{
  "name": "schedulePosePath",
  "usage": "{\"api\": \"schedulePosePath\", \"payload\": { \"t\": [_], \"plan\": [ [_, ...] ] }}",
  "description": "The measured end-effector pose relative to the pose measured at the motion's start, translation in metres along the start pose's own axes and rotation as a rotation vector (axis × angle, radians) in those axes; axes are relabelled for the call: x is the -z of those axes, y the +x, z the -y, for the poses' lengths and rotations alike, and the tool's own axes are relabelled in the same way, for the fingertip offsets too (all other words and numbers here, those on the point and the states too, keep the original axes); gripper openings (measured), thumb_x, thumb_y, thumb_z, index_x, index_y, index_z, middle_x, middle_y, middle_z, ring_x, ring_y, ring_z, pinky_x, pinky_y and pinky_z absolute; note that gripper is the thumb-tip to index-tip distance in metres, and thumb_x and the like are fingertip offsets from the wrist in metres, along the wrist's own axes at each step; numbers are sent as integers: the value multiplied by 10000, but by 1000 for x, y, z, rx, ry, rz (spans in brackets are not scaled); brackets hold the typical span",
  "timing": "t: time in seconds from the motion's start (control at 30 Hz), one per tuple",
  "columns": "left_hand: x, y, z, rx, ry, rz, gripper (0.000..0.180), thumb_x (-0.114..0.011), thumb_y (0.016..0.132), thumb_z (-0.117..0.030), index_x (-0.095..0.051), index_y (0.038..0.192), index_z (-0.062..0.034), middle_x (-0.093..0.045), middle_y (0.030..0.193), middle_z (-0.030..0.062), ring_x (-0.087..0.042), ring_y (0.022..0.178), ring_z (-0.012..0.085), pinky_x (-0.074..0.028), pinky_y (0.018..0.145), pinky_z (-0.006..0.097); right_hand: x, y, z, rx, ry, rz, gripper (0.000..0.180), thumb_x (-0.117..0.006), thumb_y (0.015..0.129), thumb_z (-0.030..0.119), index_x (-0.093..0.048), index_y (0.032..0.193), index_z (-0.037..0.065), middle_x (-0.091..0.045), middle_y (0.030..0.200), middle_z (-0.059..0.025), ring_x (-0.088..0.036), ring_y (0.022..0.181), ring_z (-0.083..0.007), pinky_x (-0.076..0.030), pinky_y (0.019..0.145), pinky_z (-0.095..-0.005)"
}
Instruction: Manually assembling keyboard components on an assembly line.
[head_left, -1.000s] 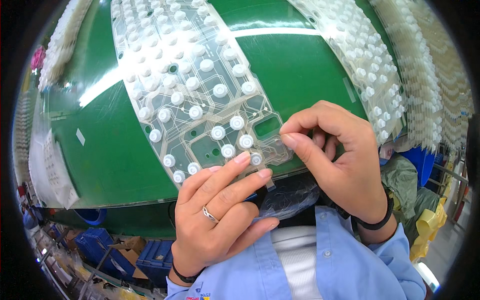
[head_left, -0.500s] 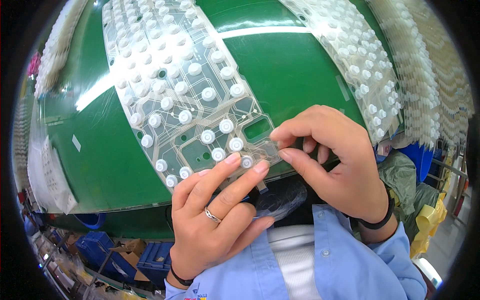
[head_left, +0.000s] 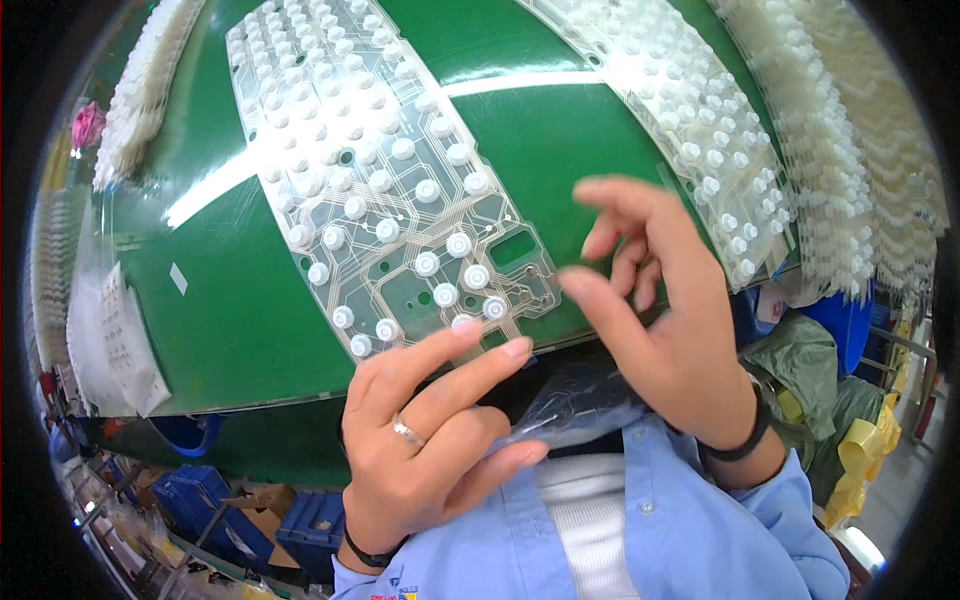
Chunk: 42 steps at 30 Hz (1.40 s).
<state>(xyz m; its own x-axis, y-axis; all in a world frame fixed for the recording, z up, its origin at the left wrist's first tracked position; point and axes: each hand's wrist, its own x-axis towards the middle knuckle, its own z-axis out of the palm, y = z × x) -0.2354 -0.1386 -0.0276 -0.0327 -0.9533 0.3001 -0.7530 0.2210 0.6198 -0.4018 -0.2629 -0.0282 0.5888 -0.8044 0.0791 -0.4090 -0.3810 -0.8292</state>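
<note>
A clear keyboard membrane sheet (head_left: 400,292) with rows of white rubber domes and printed traces lies slantwise on the green tabletop (head_left: 530,130). At its near end is my left hand (head_left: 425,430), ring on one finger, with fingers spread and two fingertips at the lowest domes; whether they press is unclear. My right hand (head_left: 670,320) is raised at the sheet's near right corner, thumb and forefinger wide apart, nothing visible between them. The thumb tip is close to that corner, where small dark spots show. The other right fingers are loosely curled and slightly blurred.
Another domed membrane sheet (head_left: 690,125) lies to the right, beside tall stacks of sheets (head_left: 835,180). More stacked sheets (head_left: 150,90) stand far left, above a plastic-wrapped card (head_left: 130,345). Below the table are blue crates (head_left: 210,510), a blue bin (head_left: 840,325) and grey-green bags (head_left: 800,360).
My right thumb and forefinger, close together at the sheet's corner before, have spread apart, the forefinger lifting up and away. My left hand stays at the sheet's near end. The view has shifted slightly.
</note>
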Motion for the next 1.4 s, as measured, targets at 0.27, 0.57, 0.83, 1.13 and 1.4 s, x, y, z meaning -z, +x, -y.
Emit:
{"api": "schedulePosePath", "payload": {
  "t": [0.27, 0.57, 0.83, 1.13, 1.4],
  "plan": [
    [-14, -8, -14, 253, -451, -130, 292, -796, 722, -250, -684, 853, -14, -681, 737, 107, -618, 575, 178, -469, 528, 262, 29, -39, 21, 133, -19, 383, 215, -687, 796, 124, -651, 998, 57, -624, 848, -55, -614, 731, -238, -479, 658, -341],
    [-11, -8, -18, 143, -318, 8, 190, -777, 732, -160, -630, 754, -42, -571, 598, 58, -566, 495, 207, -424, 439, 297, 23, -40, 31, 197, -28, 186, 203, -724, 765, 113, -699, 959, 61, -645, 999, -87, -600, 958, -284, -459, 827, -401],
    [-9, -6, -15, 41, -290, -10, 241, -765, 740, -236, -601, 706, -63, -586, 619, 45, -573, 515, 212, -421, 450, 302, 22, -39, 30, 374, 26, 187, 175, -759, 722, 91, -690, 880, 118, -634, 945, -58, -580, 949, -276, -458, 814, -374],
    [7, -5, 13, 67, -24, 57, 323, -519, 891, -271, -492, 627, -88, -706, 1071, 100, -534, 1212, 366, -308, 1000, 475, 28, -6, 8, -35, 335, 70, 62, -611, 847, -20, -610, 908, -7, -594, 917, -69, -569, 838, -145, -441, 762, -253],
    [2, -9, 14, 22, -110, 200, 298, -550, 862, -270, -504, 609, -119, -719, 1053, 16, -550, 1209, 315, -336, 968, 426, 16, 23, 3, -205, 221, 191, 63, -640, 854, 41, -640, 914, 19, -616, 869, 1, -528, 735, -28, -374, 558, -173]
  ]
}}
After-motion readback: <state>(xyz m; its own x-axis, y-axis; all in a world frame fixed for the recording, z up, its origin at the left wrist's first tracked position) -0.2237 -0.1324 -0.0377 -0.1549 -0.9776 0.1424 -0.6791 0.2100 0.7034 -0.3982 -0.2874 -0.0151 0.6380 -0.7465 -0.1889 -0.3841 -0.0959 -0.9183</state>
